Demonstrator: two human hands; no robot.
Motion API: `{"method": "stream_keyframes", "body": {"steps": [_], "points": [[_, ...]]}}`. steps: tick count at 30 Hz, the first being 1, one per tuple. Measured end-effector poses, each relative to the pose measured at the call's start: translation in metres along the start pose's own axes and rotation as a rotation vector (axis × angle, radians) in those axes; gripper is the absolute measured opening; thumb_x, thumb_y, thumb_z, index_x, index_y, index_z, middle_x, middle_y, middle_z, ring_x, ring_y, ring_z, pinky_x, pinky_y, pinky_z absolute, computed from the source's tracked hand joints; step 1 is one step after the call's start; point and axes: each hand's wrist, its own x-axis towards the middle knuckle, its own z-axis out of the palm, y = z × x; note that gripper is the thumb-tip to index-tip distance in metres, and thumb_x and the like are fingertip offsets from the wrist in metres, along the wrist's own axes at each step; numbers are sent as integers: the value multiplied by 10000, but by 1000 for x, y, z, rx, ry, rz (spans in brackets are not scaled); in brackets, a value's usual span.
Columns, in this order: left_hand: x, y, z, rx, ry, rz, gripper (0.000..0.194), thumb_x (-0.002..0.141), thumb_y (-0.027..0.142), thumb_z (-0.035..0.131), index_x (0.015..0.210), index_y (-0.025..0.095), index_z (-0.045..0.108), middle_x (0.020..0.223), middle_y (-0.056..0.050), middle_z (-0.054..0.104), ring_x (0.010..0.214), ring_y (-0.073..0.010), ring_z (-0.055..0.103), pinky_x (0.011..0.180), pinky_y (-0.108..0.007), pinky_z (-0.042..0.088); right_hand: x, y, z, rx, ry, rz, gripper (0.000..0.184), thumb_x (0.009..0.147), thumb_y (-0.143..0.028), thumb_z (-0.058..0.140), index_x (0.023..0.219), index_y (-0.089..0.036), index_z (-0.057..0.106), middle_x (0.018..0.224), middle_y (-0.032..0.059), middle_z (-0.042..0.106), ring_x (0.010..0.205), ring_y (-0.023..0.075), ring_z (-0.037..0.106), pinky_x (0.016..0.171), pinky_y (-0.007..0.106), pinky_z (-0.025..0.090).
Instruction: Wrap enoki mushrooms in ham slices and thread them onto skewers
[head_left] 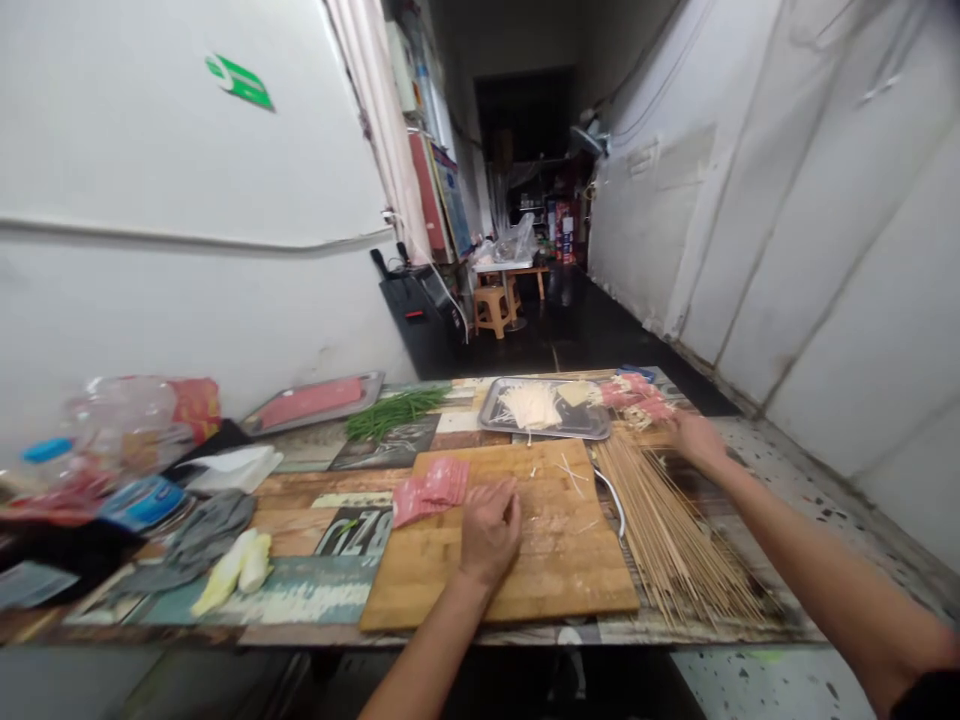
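My left hand (491, 530) rests on the wooden cutting board (555, 570), its fingers bent and its thumb apart, with nothing visible in them. Just left of it lie thin slices of pink meat (431, 488). My right hand (699, 440) reaches out to the far right of the table, fingers closed together beside the meat rolls on skewers (637, 395); what they pinch is too blurred to make out. Many bare bamboo skewers (667, 530) lie fanned out below that hand. Behind the board, a clear tray (491, 412) holds white enoki mushrooms (532, 405).
Green chives (397, 412) and a tray with a pink meat slab (311, 402) sit at the back left. Cabbage pieces (244, 567), a grey cloth (210, 535) and plastic bags (124, 415) occupy the left side. A white strap or handle (613, 500) stands beside the board.
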Motion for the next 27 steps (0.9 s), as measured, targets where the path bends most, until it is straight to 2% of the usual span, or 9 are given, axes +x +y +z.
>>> {"method": "stream_keyframes", "body": {"steps": [3, 6, 7, 10, 12, 16, 20, 23, 27], "points": [[2, 4, -2, 5, -13, -24, 251, 843, 112, 507, 1045, 161, 647, 981, -98, 709, 916, -221, 653, 844, -401, 507, 8, 10, 4, -29, -53, -51, 410, 956, -360, 385, 1132, -85, 634, 1056, 226, 665, 977, 285, 619, 756, 329, 391], [5, 7, -4, 1, -38, -42, 238, 835, 125, 512, 1020, 171, 654, 927, -92, 710, 872, -218, 652, 810, -391, 498, 0, 8, -10, -82, -26, -12, 415, 938, -371, 425, 1144, -70, 623, 1046, 245, 651, 951, 299, 610, 737, 351, 377], [5, 9, -4, -5, -51, -42, 228, 833, 128, 513, 1001, 176, 659, 902, -88, 711, 852, -215, 651, 798, -386, 495, -6, 3, -17, -124, 27, -15, 411, 929, -373, 441, 1119, -65, 636, 1045, 258, 641, 955, 310, 598, 743, 367, 369], [7, 12, -6, -36, -74, -32, 204, 825, 129, 515, 948, 187, 668, 855, -78, 711, 826, -209, 651, 800, -383, 483, -29, -22, -35, -231, 314, -130, 370, 907, -351, 482, 1072, -70, 656, 1083, 270, 607, 1046, 346, 529, 840, 433, 326], [7, 14, -7, -51, -79, -26, 197, 819, 131, 521, 941, 190, 665, 860, -77, 713, 830, -209, 654, 812, -386, 475, -42, -47, -38, -191, 384, -257, 336, 892, -315, 502, 1105, -99, 646, 1126, 225, 608, 1086, 332, 504, 897, 434, 313], [7, 15, -8, -55, -80, -10, 203, 817, 146, 530, 974, 189, 652, 894, -79, 715, 831, -209, 657, 807, -385, 454, -47, -100, -23, 20, 124, -549, 269, 888, -254, 494, 1028, -140, 693, 1073, 124, 668, 1030, 227, 560, 879, 295, 369], [7, 16, -10, -51, -85, 16, 207, 822, 141, 516, 976, 187, 647, 894, -76, 711, 833, -211, 650, 798, -382, 430, -25, -143, -3, 141, -103, -488, 252, 873, -200, 488, 896, -156, 734, 957, 67, 715, 887, 176, 610, 760, 232, 385], [7, 18, -11, -51, -102, 15, 210, 836, 140, 494, 976, 181, 646, 862, -76, 701, 820, -209, 638, 787, -376, 417, -6, -171, 6, 139, -142, -444, 267, 866, -188, 483, 828, -121, 739, 855, 82, 720, 780, 168, 612, 658, 229, 367], [7, 21, -12, -70, -135, 9, 159, 830, 156, 494, 850, 181, 649, 743, -58, 675, 740, -194, 619, 755, -361, 400, -8, -217, 19, 182, -178, -563, 293, 897, -265, 487, 838, -128, 740, 818, 56, 710, 755, 143, 599, 642, 213, 359]]}}
